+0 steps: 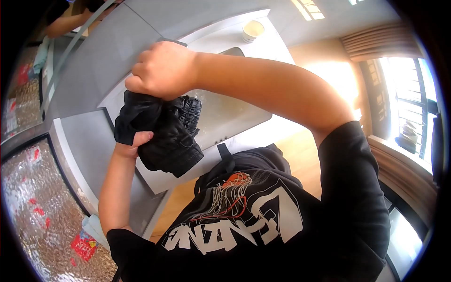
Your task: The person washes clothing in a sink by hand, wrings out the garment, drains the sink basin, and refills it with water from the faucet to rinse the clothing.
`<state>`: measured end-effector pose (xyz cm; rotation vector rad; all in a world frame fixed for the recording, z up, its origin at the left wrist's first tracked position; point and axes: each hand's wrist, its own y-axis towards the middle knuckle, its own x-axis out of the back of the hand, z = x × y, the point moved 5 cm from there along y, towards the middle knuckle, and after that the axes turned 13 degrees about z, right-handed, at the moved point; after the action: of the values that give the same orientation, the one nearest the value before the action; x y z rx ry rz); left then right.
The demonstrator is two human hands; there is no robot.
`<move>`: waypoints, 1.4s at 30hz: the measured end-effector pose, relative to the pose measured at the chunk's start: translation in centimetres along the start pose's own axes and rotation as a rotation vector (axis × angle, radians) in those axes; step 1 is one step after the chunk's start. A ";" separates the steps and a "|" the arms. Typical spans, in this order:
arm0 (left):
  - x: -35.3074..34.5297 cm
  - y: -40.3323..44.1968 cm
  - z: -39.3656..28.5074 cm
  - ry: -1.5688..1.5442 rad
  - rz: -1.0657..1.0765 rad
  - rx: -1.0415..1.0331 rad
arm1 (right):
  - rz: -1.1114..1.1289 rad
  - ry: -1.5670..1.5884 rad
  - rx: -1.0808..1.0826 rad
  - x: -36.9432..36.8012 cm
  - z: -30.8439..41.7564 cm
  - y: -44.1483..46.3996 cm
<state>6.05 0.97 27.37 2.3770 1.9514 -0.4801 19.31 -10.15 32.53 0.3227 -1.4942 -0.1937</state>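
Note:
A bunched black garment (171, 141) with gathered elastic edges hangs over the near left corner of the white counter. My right hand (162, 68) is closed in a fist on its upper part, with the arm reaching across from the right. Lower down, my left hand (136, 142) grips the left side of the cloth. Its thumb shows on top, while the fingers are hidden under the fabric. The two hands are a short distance apart, with dark cloth between them.
Beyond the garment lies a sink basin (235, 110) set in the white counter (277, 58). A white tub (253, 31) stands at the counter's far end. Grey wall tiles (127, 33) border it. At lower left is a shiny, crinkled surface (37, 202); a window (411, 101) is right.

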 end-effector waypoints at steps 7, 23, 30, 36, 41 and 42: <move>-0.4 0.6 -0.8 0.096 0.060 -0.161 | 0.027 0.063 -0.040 0.7 0.2 0.0; -1.9 -1.8 4.0 -0.232 -0.323 -0.299 | 0.182 1.110 -0.492 -4.7 7.5 -8.2; -2.5 -1.9 7.3 0.064 -0.320 -0.383 | 0.297 0.920 -0.773 -6.4 8.0 -6.4; -3.0 -0.9 6.9 0.254 -0.246 -0.297 | 0.303 0.998 -0.798 -6.1 7.9 -5.9; -2.3 -1.0 9.7 -0.100 -0.293 -0.352 | 0.276 0.937 -0.735 -6.7 7.0 -5.5; -1.4 -0.9 9.5 -0.108 -0.233 -0.354 | 0.145 0.874 -0.709 -8.1 7.2 -5.9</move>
<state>2.91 -2.21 18.85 1.8881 2.0705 -0.2369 11.98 -13.74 23.29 -0.2616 -0.5164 -0.3902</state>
